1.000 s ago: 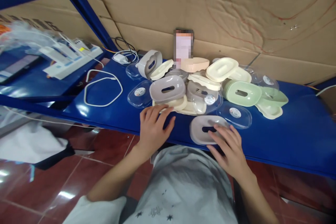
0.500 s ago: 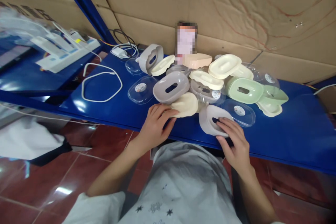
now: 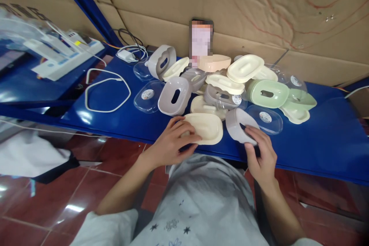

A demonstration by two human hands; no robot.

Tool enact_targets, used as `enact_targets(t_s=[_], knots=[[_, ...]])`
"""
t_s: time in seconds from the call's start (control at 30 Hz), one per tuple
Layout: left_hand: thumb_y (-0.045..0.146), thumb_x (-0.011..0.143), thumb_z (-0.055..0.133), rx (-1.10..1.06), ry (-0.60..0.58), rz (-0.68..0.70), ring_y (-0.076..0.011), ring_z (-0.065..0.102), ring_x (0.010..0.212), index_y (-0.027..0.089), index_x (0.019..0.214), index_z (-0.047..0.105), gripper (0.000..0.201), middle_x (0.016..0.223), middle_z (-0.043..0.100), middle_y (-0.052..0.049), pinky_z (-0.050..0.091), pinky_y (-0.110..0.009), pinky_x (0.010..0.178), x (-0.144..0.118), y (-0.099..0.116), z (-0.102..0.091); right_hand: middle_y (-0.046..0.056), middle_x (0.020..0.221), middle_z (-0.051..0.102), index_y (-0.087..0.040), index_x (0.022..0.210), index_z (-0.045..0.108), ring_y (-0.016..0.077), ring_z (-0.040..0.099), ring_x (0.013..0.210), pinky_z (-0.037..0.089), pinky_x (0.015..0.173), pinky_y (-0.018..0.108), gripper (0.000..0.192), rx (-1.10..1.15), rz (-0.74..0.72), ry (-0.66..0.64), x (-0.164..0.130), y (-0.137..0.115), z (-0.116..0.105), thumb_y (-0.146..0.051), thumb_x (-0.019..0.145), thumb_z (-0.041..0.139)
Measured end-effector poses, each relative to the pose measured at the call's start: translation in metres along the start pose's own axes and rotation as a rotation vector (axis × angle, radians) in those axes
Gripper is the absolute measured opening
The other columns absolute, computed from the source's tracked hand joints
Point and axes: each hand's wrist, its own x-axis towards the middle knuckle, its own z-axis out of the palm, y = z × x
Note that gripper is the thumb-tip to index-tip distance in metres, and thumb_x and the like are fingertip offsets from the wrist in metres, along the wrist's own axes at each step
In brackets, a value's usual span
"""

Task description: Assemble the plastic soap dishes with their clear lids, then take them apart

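Here, in the head view, the left hand (image 3: 170, 140) has its grip closed on the near rim of a cream tray (image 3: 205, 127), thumb on top and fingers curled under the edge, so the shallow piece lies hollow side up at the front of the blue surface (image 3: 323, 138). The right hand (image 3: 261, 150) grips a grey slotted insert (image 3: 238, 123), tilted up on its edge with the slot turned toward the fingers, which pinch the lower rim to keep it from falling flat. The two pieces sit just beside each other, nearly touching, directly ahead of the person's body, apart from the heap behind. That heap (image 3: 230, 84) is a loose tumble of like parts: another grey insert (image 3: 174, 95) leaning on its side, a green insert (image 3: 269, 93), cream trays and clear lids with round stickers (image 3: 265, 118). A white cable loop (image 3: 106, 90) lies to the left, and cardboard (image 3: 259, 15) backs the shelf.
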Motion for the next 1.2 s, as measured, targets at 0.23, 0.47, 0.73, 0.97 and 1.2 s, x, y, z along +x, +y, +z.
enact_targets(t_s=[0.23,0.47,0.73,0.97,1.2], knots=[[0.026,0.096,0.077,0.002,0.03,0.032,-0.0293,0.062,0.129,0.026,0.131,0.066,0.037,0.133,0.065,-0.011,0.046,-0.056,0.118,-0.001,-0.001,0.0,0.013,0.136,0.071,-0.023,0.133,0.064,0.0324,0.067,0.132,0.044,0.123,0.066,0.041,-0.014,-0.153,-0.061,-0.003,0.001,0.004,-0.015,0.094,0.074],[0.039,0.097,0.081,-0.041,-0.031,-0.086,-0.0352,0.047,0.152,0.031,0.163,0.04,0.078,0.166,0.04,-0.018,0.051,-0.055,0.12,-0.007,-0.001,0.005,0.012,0.135,0.072,-0.021,0.14,0.067,0.0291,0.067,0.133,0.048,0.124,0.06,0.045,-0.007,-0.278,-0.176,-0.004,0.003,-0.001,-0.008,0.097,0.07],[0.058,0.095,0.077,0.022,-0.095,-0.01,-0.038,0.047,0.15,0.028,0.165,0.04,0.085,0.17,0.037,-0.02,0.052,-0.058,0.119,-0.004,0.005,0.016,0.009,0.13,0.078,-0.019,0.133,0.073,0.0246,0.067,0.134,0.044,0.13,0.051,0.032,-0.07,-0.422,-0.327,-0.002,-0.013,0.003,-0.015,0.101,0.071],[0.059,0.095,0.078,0.046,-0.148,0.009,-0.0371,0.048,0.148,0.028,0.154,0.056,0.07,0.171,0.044,-0.014,0.044,-0.059,0.123,-0.004,0.002,0.016,0.006,0.132,0.078,-0.022,0.132,0.073,0.0229,0.066,0.136,0.04,0.133,0.051,0.029,-0.091,-0.408,-0.37,-0.003,-0.018,0.011,-0.018,0.104,0.068],[0.044,0.094,0.079,-0.024,-0.184,-0.019,-0.0387,0.045,0.151,0.03,0.157,0.053,0.069,0.172,0.042,-0.013,0.045,-0.059,0.121,-0.004,0.002,0.013,0.009,0.154,0.065,-0.028,0.16,0.053,0.0274,0.056,0.148,0.047,0.125,0.055,0.055,-0.077,-0.32,-0.319,0.015,0.0,-0.01,-0.015,0.107,0.055]])
